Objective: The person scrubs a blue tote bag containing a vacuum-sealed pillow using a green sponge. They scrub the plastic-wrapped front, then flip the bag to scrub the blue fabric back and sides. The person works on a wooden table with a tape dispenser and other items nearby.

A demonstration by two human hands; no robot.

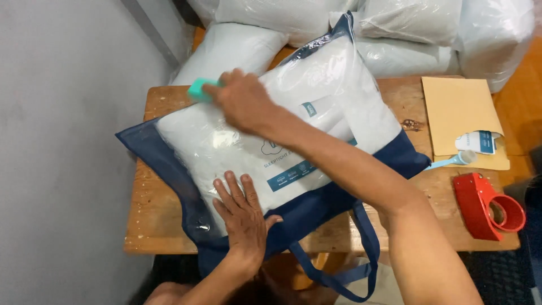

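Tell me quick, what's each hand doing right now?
Left hand: open, flat on the bagged pillow.
Right hand: closed around a small teal block.

Clear navy-trimmed pillow bag [237, 141], blue-white label [291, 175]

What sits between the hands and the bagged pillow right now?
Nothing visible. The left hand lies flat on the clear front of the pillow bag, and the right hand holds a small teal block against its upper edge.
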